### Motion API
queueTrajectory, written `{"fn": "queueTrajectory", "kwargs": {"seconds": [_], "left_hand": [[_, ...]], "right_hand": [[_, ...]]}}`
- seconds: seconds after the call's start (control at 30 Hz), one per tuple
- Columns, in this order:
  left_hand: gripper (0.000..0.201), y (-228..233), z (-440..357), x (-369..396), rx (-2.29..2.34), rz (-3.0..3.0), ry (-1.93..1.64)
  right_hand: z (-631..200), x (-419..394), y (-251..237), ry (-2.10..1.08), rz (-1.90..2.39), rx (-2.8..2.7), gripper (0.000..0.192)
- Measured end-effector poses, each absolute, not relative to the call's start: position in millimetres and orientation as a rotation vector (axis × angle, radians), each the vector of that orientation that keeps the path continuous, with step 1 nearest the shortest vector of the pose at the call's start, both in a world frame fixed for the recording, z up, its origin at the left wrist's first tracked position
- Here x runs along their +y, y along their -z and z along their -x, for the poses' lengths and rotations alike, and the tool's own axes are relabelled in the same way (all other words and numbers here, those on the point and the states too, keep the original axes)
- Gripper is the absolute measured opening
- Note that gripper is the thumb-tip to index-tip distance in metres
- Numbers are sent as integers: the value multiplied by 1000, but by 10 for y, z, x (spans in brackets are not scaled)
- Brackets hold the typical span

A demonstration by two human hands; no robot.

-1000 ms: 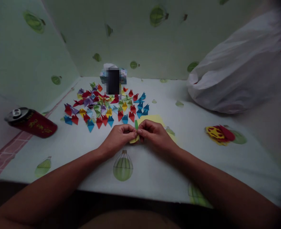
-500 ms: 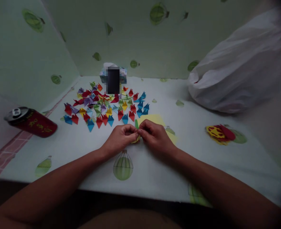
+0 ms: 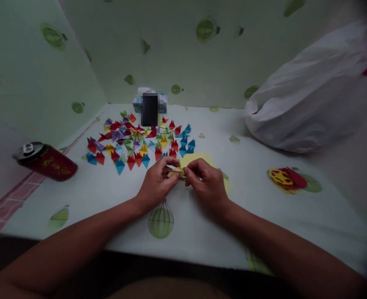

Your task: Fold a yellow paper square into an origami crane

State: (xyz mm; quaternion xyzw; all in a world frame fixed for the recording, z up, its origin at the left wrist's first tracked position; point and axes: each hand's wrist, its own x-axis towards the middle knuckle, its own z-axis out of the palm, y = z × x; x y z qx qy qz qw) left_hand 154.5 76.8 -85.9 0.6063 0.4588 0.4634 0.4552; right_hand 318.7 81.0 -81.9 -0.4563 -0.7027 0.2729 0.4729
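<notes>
A small piece of folded yellow paper (image 3: 177, 170) is pinched between both my hands, just above the table. My left hand (image 3: 158, 179) grips its left side with thumb and fingers. On the other side, my right hand (image 3: 205, 179) has its thumb and forefinger closed on the paper's right end. Beneath and behind my right hand lie flat yellow paper sheets (image 3: 198, 158). Beyond my hands, many small folded paper cranes (image 3: 138, 158) in red, blue, yellow, green and purple are spread over the table. The finer folds of the held paper are partly hidden by my fingers.
On the left a red drink can (image 3: 52, 164) appears tilted. A tissue box (image 3: 162, 102) stands at the back with a dark phone-like panel (image 3: 150, 110) before it. To the right are a white plastic bag (image 3: 298, 99) and a red and yellow cut-out pile (image 3: 284, 179).
My fingers have loosened slightly and shifted around the folded paper, so more of its yellow surface shows. The view has moved a little; the objects on the table remain in place.
</notes>
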Motion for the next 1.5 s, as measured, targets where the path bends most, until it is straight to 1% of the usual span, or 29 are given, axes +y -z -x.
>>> {"fn": "queueTrajectory", "kwargs": {"seconds": [0.07, 0.17, 0.33, 0.53, 0.73, 0.93, 1.17, 1.33, 1.5], "left_hand": [[24, 856, -1554, 757, 1160, -1501, -1193], [30, 832, -1577, 751, 1135, -1389, -1219], [25, 788, -1579, 780, 1038, -1168, -1168], [27, 819, -1559, 822, 996, -993, -1137], [25, 841, -1579, 801, 936, -878, -1125], [25, 822, -1611, 776, 872, -826, -1180], [36, 829, -1605, 775, 893, -806, -1184], [25, 844, -1575, 811, 970, -853, -1207], [28, 811, -1549, 822, 1030, -853, -1124]], "right_hand": [[-3172, 793, 817, -759, 1146, -1633, 17], [-3153, 769, 826, -808, 1130, -1546, 19], [-3127, 743, 833, -863, 1090, -1466, 16], [-3107, 735, 811, -1011, 1032, -1394, 17], [-3090, 691, 859, -969, 1056, -1484, 16], [-3061, 685, 853, -1055, 1061, -1441, 20], [-3032, 694, 893, -1224, 1025, -1326, 22], [-3062, 706, 887, -1335, 973, -1344, 23], [-3152, 810, 847, -1280, 959, -1316, 17]]}}
